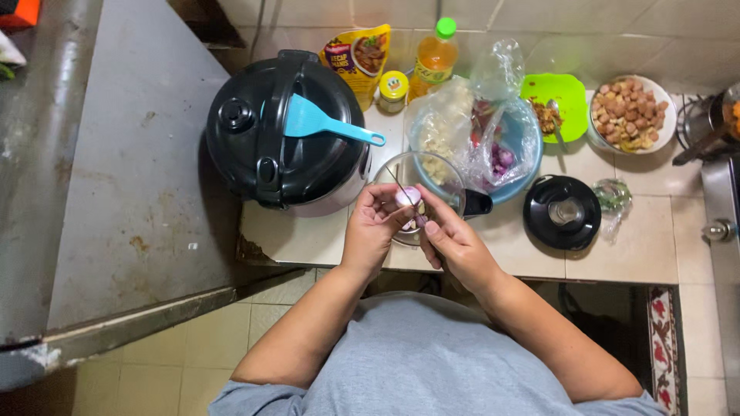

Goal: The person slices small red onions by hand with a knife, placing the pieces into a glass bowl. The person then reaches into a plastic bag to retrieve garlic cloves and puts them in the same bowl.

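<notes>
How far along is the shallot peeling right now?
Done: pale peeled pieces already lie in the glass bowl. In hand: the left hand holds a partly peeled shallot over that bowl while the right hand works a small knife at it. Left: unpeeled purple shallots remain in the plastic bag in the blue bowl.

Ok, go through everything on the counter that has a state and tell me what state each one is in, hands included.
Left hand: holding a small shallot over the glass bowl.
Right hand: closed on a thin knife at the shallot.
Shallot: partly peeled.
Rice cooker: lid shut, blue spatula lying on top.
Glass bowl: upright.
Plastic bag: open, in the blue bowl.
Oil bottle: capped, upright.
Small jar: lid on.
</notes>
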